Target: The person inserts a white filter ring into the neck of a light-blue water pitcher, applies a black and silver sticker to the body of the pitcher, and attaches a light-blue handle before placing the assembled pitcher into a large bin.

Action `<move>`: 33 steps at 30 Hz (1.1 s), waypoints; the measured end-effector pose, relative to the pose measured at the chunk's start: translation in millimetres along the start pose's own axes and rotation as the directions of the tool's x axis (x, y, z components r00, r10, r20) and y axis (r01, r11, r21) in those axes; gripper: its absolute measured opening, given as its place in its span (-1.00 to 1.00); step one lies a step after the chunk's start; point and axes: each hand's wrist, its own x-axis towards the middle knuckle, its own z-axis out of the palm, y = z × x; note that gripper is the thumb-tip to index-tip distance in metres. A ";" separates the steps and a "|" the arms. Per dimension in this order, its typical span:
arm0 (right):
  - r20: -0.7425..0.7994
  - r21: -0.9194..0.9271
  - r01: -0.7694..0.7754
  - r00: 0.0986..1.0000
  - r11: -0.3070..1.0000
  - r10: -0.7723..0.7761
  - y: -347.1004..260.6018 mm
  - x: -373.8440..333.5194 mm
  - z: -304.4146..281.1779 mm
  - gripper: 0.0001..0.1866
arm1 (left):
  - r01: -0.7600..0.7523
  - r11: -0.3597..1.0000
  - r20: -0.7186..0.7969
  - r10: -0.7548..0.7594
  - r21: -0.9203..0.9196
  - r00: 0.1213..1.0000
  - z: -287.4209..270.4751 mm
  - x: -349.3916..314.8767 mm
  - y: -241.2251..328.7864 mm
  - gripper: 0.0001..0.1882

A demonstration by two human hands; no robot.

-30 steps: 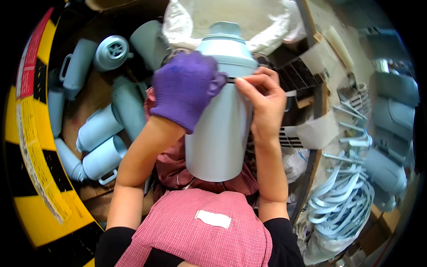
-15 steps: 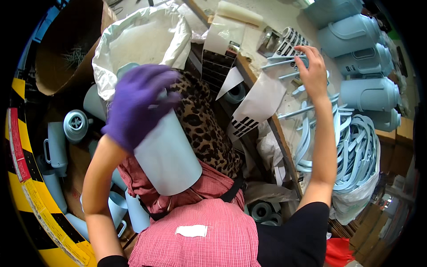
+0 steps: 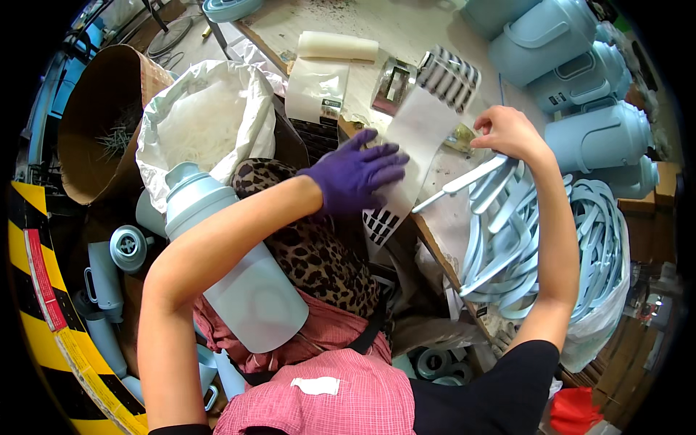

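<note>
My left hand (image 3: 365, 174), in a purple glove, is open with its fingers spread beside a white strip with black patterning (image 3: 417, 138) that hangs over the table edge. My right hand (image 3: 511, 135) is bare and curled above a heap of light blue plastic handles (image 3: 504, 232). Handle ends reach under its palm, but what its lower fingers grip is hidden. Across my lap slants a light blue jug body (image 3: 257, 304) with a narrower collar at its upper end. My left forearm crosses over it, and neither hand touches it.
Finished-looking light blue jugs (image 3: 598, 141) line the table's right side. Near them lies a bag of handles (image 3: 598, 246). A white sack (image 3: 206, 109) and a brown carton (image 3: 94, 123) stand at the left, above loose jug parts (image 3: 105, 279). A clear film roll (image 3: 337, 47) lies on the table.
My left hand has swung right, off the jug body to the white strip. My right hand has curled its fingers, and the handles beneath it are bunched closer together. The view has shifted.
</note>
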 end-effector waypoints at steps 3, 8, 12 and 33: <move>0.031 -0.301 0.084 0.996 0.950 -0.079 -8.5 16.5 16.4 -0.40 | 0.057 0.996 -0.038 -0.055 0.071 0.998 1.5 18.2 -6.2 -0.34; 0.114 -0.224 0.271 0.961 0.936 -0.251 -0.5 42.7 50.5 -0.34 | 0.123 0.982 -0.068 -0.114 0.144 0.991 -0.9 34.3 -10.1 -0.37; 0.038 -0.159 0.196 0.981 0.968 -0.192 22.4 32.2 46.1 -0.33 | 0.115 0.992 -0.203 -0.103 0.051 0.974 -3.6 32.0 -20.0 -0.40; -0.109 -0.118 0.225 0.965 0.967 -0.238 9.2 50.1 29.8 -0.26 | 0.316 0.888 -0.179 -0.269 0.335 0.946 -11.3 107.4 -69.6 0.15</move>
